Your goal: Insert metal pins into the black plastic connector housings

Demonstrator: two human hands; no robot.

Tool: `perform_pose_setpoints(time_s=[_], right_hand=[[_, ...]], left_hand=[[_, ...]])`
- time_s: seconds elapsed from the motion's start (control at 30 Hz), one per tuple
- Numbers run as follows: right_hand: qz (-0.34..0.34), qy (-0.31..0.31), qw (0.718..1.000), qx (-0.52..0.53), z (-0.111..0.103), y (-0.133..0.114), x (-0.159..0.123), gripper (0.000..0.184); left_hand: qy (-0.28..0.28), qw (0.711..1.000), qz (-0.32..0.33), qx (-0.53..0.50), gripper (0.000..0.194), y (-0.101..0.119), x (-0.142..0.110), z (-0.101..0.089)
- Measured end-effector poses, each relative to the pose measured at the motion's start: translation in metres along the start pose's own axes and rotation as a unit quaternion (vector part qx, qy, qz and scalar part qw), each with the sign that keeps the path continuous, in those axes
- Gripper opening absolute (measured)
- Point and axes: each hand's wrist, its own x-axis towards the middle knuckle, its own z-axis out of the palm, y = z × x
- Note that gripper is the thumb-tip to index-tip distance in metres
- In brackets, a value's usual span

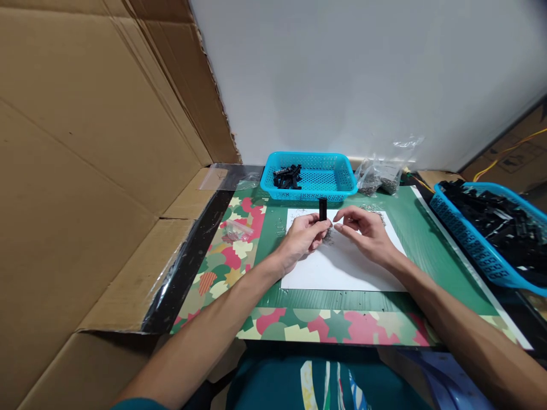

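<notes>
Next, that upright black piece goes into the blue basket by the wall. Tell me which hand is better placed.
Probably the left hand: it already grips the black piece, and the blue basket stands just beyond it. The right hand is close beside the piece but does not grip it.

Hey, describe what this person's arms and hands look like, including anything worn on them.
Both the left hand and right hand are ungloved, with no watch or bracelet visible. The forearms are bare; a teal sleeve edge shows on the left arm.
</notes>
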Motion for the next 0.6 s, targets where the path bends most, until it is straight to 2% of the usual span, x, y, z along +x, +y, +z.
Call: perform_pose_setpoints(time_s=[0.2, 0.3, 0.43, 0.6], right_hand=[[-0.113, 0.003, 0.982, -0.149, -0.002, -0.004, -0.002, 0.006], [-0.126, 0.007, 0.975, -0.181, -0.002, -0.005, -0.002, 0.005], [-0.128, 0.02, 0.977, -0.167, -0.001, -0.008, -0.004, 0.004], [-0.143, 0.034, 0.974, -0.171, -0.001, -0.012, -0.006, 0.004]], left_hand=[[-0.004, 1.0, -0.029, -0.01, 0.028, -0.002, 0.002, -0.003], [-0.027, 0.999, -0.032, -0.031, 0.031, 0.0, 0.0, -0.003], [-0.065, 0.997, 0.002, -0.052, 0.041, 0.0, 0.0, -0.003], [-0.061, 0.996, 0.044, -0.045, 0.058, -0.003, 0.004, -0.005]])
